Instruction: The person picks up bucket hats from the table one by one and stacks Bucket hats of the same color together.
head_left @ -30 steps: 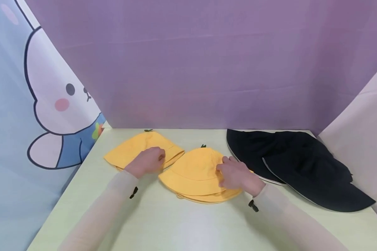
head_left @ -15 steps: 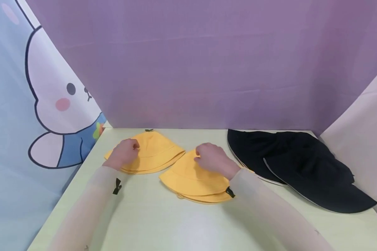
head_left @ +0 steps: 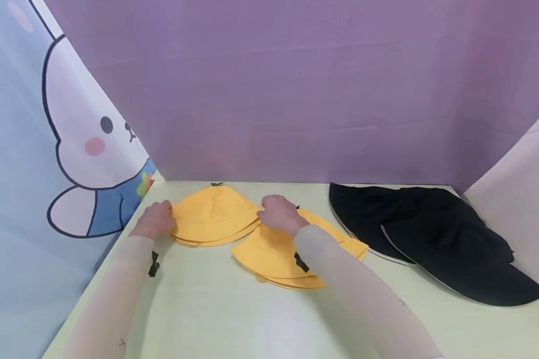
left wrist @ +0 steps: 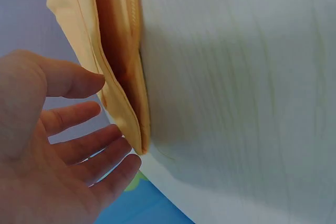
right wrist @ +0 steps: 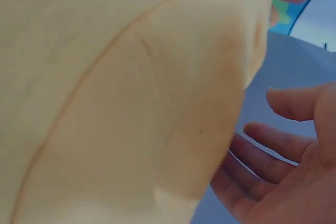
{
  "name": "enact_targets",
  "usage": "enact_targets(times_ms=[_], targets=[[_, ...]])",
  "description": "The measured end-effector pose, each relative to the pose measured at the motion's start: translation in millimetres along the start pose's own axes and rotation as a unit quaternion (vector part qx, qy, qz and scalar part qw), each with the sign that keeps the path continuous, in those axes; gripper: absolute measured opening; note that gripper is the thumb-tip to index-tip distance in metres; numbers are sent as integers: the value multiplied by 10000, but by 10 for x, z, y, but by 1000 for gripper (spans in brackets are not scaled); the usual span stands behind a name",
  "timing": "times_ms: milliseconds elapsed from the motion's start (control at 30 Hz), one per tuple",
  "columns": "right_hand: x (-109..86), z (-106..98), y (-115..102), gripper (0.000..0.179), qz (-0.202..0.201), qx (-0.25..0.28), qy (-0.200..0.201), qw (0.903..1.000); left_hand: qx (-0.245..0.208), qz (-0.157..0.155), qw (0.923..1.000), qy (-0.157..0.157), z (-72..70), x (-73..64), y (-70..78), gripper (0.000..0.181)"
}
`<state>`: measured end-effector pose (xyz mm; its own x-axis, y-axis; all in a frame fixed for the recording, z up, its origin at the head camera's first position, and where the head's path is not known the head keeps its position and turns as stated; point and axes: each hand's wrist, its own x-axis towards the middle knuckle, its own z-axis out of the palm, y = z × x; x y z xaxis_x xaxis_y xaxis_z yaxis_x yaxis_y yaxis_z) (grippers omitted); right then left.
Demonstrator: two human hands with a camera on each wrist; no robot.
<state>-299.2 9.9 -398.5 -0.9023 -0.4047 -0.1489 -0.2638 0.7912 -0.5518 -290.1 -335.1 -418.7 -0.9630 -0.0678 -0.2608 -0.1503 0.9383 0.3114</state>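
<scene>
- At nine o'clock of the far yellow hat (head_left: 215, 214), the left hand (head_left: 154, 219) had its fingers loosely spread, with the thumb tip at the folded brim; whether it pressed, I couldn't tell.
- At three o'clock of that hat, the right hand (head_left: 278, 214) reached across the near yellow hat (head_left: 269, 252), fingers extended and uncurled beside the cloth edge.
- Two yellow hats lay on the table (head_left: 215, 309): the far one at eight o'clock from the head view's centre, the near one towards half past five.
- Two black hats (head_left: 458, 249) overlapped at about four.
- Half a second earlier, both hands were further right; the hats had kept their places.
</scene>
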Motion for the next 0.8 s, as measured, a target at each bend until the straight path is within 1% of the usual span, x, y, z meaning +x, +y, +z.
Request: enact_targets(times_ms=[67,267,367,433,500,600,667,733,767,800], targets=[[40,25,21,25,133,-23,-136,9998,-23,12,10000,-39,1,14,-28,45],[123,111,69,36,429,-104,-534,9976,36,35,10000,4,28,28,-71,48],[152,138,81,37,469,-88,-642,9968,54,-4,10000,23,44,18,-69,48],[172,144,84,39,426,-30,-612,9972,68,-31,10000,43,53,14,-66,47],[196,144,88,43,356,182,-494,9980,86,-59,9999,93,61,14,-64,46],[224,149,97,46,216,585,-131,9980,126,-76,9996,227,73,17,-69,46],[227,149,96,36,149,928,223,9953,151,-95,9994,308,90,26,-80,46],[219,148,87,20,135,1246,528,9907,153,-129,9991,363,107,32,-90,47],[211,142,84,19,150,1390,673,9879,145,-154,9991,377,119,35,-93,47],[203,136,80,24,178,1522,816,9848,119,-186,9990,391,129,39,-94,48]])
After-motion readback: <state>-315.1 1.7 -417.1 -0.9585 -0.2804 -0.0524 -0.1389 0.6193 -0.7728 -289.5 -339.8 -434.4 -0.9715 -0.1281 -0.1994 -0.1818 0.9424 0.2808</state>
